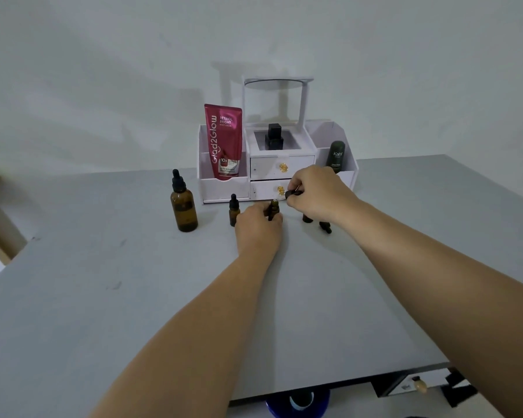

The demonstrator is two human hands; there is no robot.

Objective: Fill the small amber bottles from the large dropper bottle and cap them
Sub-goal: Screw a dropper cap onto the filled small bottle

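The large amber dropper bottle (184, 206) stands capped on the grey table (133, 297), left of my hands. A small capped amber bottle (233, 210) stands just left of my left hand (258, 224). That hand grips an uncapped small amber bottle (273, 209) upright. My right hand (316, 191) holds a black dropper cap (293, 193) just above and to the right of that bottle's mouth. Under my right wrist another small bottle (307, 218) is partly hidden, and a loose black dropper cap (325, 227) lies beside it.
A white cosmetic organizer (224, 185) with two drawers stands at the back, holding a red tube (224, 140), a black bottle (274, 137) and a dark green bottle (335, 156). The table's near edge runs at lower right, with a blue object (298, 401) below.
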